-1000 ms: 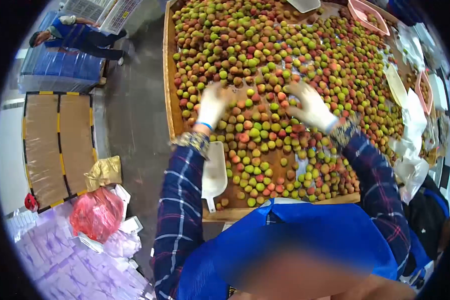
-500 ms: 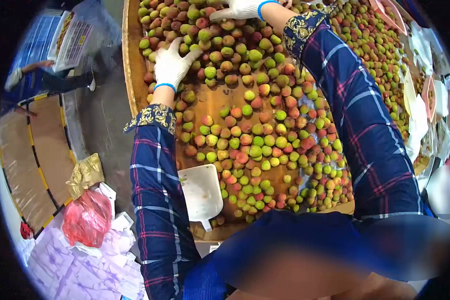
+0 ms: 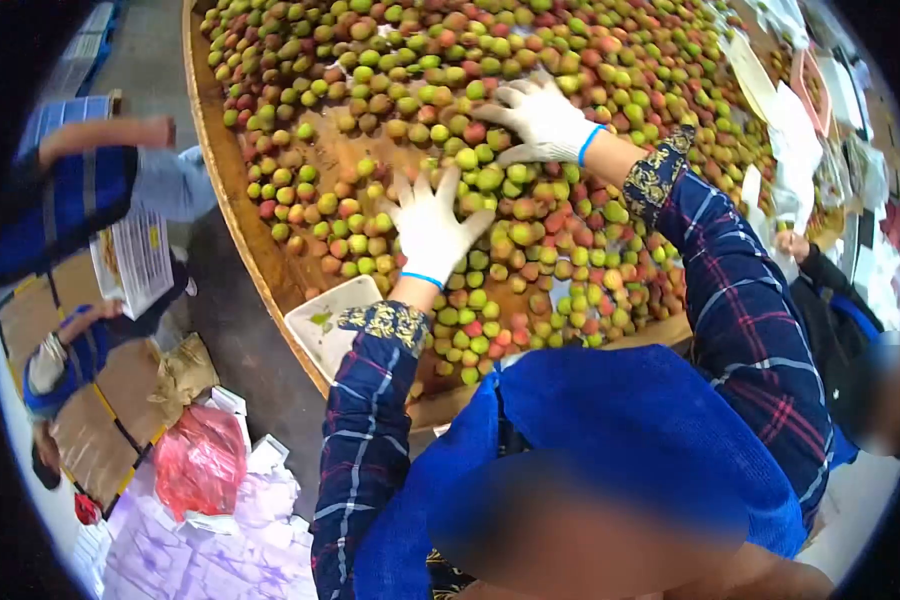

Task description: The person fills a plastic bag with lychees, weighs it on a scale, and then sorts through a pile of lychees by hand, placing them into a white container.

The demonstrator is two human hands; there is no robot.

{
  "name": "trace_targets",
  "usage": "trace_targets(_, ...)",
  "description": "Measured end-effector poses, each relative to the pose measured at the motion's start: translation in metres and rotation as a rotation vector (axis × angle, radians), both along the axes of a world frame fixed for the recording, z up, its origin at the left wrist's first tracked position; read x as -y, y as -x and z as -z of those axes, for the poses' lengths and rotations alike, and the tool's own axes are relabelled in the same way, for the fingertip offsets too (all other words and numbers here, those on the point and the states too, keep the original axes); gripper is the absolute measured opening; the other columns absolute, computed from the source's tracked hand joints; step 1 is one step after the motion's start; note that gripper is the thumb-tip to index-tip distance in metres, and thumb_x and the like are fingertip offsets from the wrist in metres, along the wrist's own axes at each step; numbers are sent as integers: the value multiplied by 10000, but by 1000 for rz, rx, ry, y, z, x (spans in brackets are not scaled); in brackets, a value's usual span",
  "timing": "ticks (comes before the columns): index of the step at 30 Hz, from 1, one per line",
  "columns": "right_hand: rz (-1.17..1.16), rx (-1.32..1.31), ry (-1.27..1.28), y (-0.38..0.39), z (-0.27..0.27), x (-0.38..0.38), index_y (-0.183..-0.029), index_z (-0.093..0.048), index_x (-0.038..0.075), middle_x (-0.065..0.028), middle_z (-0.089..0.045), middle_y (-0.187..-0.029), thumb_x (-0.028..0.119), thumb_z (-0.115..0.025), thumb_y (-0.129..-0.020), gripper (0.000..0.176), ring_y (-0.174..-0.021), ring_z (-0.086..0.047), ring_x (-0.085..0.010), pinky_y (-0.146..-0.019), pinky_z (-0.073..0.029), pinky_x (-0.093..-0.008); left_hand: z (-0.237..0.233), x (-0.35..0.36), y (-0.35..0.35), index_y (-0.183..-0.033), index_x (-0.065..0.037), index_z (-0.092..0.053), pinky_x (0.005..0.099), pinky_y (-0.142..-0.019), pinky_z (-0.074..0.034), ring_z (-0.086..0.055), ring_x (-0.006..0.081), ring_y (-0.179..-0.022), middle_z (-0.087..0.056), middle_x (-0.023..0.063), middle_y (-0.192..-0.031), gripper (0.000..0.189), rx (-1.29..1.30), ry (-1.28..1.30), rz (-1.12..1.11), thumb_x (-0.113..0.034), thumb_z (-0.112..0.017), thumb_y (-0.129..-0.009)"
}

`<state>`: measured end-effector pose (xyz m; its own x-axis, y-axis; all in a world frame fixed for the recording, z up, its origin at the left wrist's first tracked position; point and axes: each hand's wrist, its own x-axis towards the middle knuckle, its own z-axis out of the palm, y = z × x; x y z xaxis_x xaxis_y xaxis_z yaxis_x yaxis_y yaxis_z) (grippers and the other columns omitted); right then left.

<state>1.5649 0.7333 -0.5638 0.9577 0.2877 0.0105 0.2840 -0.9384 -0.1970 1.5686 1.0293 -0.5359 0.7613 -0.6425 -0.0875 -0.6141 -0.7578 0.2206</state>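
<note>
Splayed flat, grasping nothing, white-gloved left hand (image 3: 428, 232) and right hand (image 3: 542, 120) resting on small round green-and-red fruits (image 3: 390, 60), too many to count, across one wooden table (image 3: 325, 150), one white plastic scoop (image 3: 330, 322) beside left wrist.

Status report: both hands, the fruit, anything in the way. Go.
Left hand open, spread flat on the fruit. Right hand open, on fruit farther out. White scoop beside left sleeve, by table rim.
</note>
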Motion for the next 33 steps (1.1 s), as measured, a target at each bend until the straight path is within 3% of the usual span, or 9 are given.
trace_targets(4, 178, -17, 5, 98, 13, 70, -1482, -624, 268, -102, -574, -1548, 617, -766, -898, 696, -1443, -521, -369, -1133, -394, -650, -39, 17, 73, -1519, -241, -617, 759, -1141, -332, -386, 517, -1465, -514, 200, -1543, 881, -147, -48, 101, -582, -861, -744)
trace_targets(10, 551, -44, 126, 196, 26, 132, -1583, -552, 316, -208, -410, -1696, 640, -658, -991, 684, -1535, -426, -430, -1148, -445, -668, -18, 4, 164, -1575, -189, -545, 727, -1151, -345, -362, 526, -1484, -500, 270, -1510, 926, -124, 50, 160, -560, -842, -781)
trace_targets(16, 803, -35, 141, 214, 31, 152, -1602, -508, 315, -212, -492, -1634, 704, -603, -996, 726, -1504, -460, -428, -1112, -491, -636, -6, -45, 219, -1495, -288, -632, 737, -1061, -349, -411, 500, -1464, -504, 249, -1534, 787, -229, 73, 399, -505, -838, -768)
trace_targets(18, 891, -68, 240, 211, 33, 142, -1613, -500, 304, -192, -535, -1582, 714, -601, -990, 753, -1448, -501, -419, -1072, -470, -704, -12, -45, 216, -1458, -281, -657, 742, -1092, -318, -430, 502, -1439, -521, 245, -1516, 720, -256, 101, 396, -468, -825, -784)
trace_targets(21, 813, 45, 305, 196, 1, 102, -1484, -612, 242, -144, -605, -1449, 535, -778, -872, 698, -1345, -557, -398, -968, -497, -639, -23, -52, 208, -1423, -208, -684, 704, -1149, -315, -444, 483, -1437, -535, 237, -1508, 644, -211, 208, 339, -406, -809, -823)
trace_targets(25, 361, 520, -100, 141, -22, 10, -1154, -778, 138, -97, -709, -1090, 268, -810, -810, 369, -1065, -690, -351, -850, -564, -505, -38, -52, 201, -1420, -133, -674, 698, -1211, -276, -446, 471, -1460, -539, 239, -1526, 627, -232, 148, 242, -403, -784, -865)
trace_targets(28, 151, 229, -254, 120, -46, -77, -1203, -772, 144, -147, -681, -1308, 349, -805, -816, 440, -1288, -602, -379, -1110, -461, -572, -26, -54, 206, -1442, -138, -663, 724, -1236, -221, -431, 487, -1478, -523, 271, -1542, 654, -202, 49, 179, -436, -776, -871)
trace_targets(30, 85, 366, -215, 135, -7, -95, -1228, -776, 178, -114, -659, -1386, 424, -820, -814, 484, -1376, -536, -366, -1149, -404, -626, -13, -61, 218, -1463, -142, -658, 746, -1256, -170, -423, 508, -1481, -505, 313, -1547, 687, -45, 63, 262, -473, -772, -872)
trace_targets(33, 232, 128, -152, 148, 3, -70, -1303, -766, 220, -119, -616, -1517, 524, -794, -872, 528, -1458, -486, -368, -1167, -369, -668, -18, -59, 220, -1476, -174, -659, 741, -1275, -140, -442, 508, -1458, -491, 310, -1564, 710, -99, 91, 239, -502, -782, -858)
